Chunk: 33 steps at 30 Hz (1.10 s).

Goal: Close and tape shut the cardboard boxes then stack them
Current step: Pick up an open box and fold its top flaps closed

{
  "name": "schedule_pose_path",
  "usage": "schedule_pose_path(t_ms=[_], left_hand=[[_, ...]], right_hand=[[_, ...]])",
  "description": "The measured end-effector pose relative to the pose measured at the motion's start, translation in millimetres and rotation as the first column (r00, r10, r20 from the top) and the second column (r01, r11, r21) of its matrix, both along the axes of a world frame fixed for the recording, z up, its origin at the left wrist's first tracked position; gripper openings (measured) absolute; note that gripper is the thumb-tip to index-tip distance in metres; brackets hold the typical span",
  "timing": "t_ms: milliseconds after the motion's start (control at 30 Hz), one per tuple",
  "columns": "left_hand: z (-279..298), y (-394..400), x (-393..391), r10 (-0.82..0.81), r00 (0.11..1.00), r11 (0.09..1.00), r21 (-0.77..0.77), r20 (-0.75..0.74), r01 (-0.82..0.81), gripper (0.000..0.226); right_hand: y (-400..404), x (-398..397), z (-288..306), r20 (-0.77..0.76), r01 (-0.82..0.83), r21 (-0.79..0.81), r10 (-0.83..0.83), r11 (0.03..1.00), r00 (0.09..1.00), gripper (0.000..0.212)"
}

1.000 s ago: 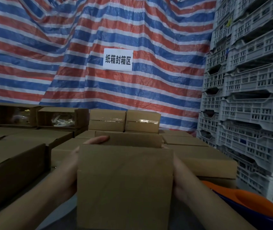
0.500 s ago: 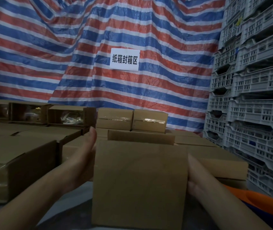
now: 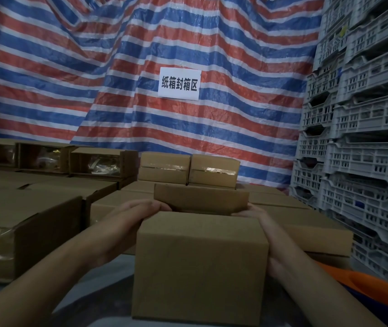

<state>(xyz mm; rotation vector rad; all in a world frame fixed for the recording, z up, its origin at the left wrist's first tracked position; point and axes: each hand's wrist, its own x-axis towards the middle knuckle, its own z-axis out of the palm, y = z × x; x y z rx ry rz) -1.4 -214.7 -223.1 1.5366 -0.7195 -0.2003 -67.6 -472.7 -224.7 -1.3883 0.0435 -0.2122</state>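
A plain brown cardboard box [image 3: 200, 267] stands on the grey table right in front of me. Its near top flap lies flat and its far flap [image 3: 201, 200] still stands upright. My left hand [image 3: 129, 218] lies along the box's left side with the fingers curled over the top left edge. My right hand [image 3: 256, 220] grips the right side, fingers bent over the top right edge by the far flap. Two taped boxes [image 3: 188, 168] sit side by side on other boxes behind it.
Open boxes with shiny plastic contents [image 3: 101, 164] line the left side and a large one [image 3: 23, 232] sits at near left. Flat closed boxes [image 3: 306, 223] lie to the right. Grey plastic crates [image 3: 365, 138] tower at right. An orange and blue object [image 3: 377, 296] lies at lower right.
The near flap has been folded down flat onto the box. Both hands have moved up from the sides to the top edges. The view has shifted so the box sits lower.
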Motion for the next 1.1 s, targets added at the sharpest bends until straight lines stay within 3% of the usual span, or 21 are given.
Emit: schedule_pose_path(t_ms=[400, 533, 633, 700, 833, 900, 1100], left_hand=[[-3.4, 0.9, 2.1, 0.012, 1.0, 1.0, -0.011, 0.003, -0.012, 0.023], [-5.8, 1.4, 5.5, 0.019, 1.0, 0.997, -0.069, 0.006, -0.019, 0.014], [-6.8, 2.0, 7.2, 0.039, 0.999, 0.992, -0.124, 0.026, -0.036, 0.01], [-7.4, 1.9, 8.5, 0.089, 0.994, 0.984, -0.161, 0.057, -0.079, 0.02], [-8.1, 0.6, 9.3, 0.11, 0.993, 0.972, -0.212, 0.037, -0.1, 0.061], [-8.2, 0.4, 9.7, 0.096, 0.995, 0.978, -0.189, 0.031, -0.088, 0.068], [-6.1, -0.5, 3.2, 0.104, 0.993, 0.988, -0.124, 0.058, -0.096, 0.035]], right_hand=[[-6.7, 1.6, 4.8, -0.045, -0.035, -0.017, 0.034, 0.999, 0.998, 0.03], [-12.8, 0.3, 8.0, -0.043, -0.129, -0.008, 0.129, 0.992, 0.991, 0.049], [-19.0, -2.7, 11.2, -0.03, -0.22, -0.063, 0.218, 0.974, 0.975, 0.052], [-21.3, -3.0, 13.0, -0.026, -0.26, -0.135, 0.259, 0.956, 0.966, 0.055], [-24.1, 0.5, 14.0, -0.039, -0.265, -0.197, 0.262, 0.944, 0.964, 0.063], [-24.8, 1.2, 14.0, -0.051, -0.26, -0.208, 0.255, 0.943, 0.966, 0.065], [-26.1, 2.0, 13.4, -0.053, -0.262, -0.185, 0.257, 0.947, 0.965, 0.055]])
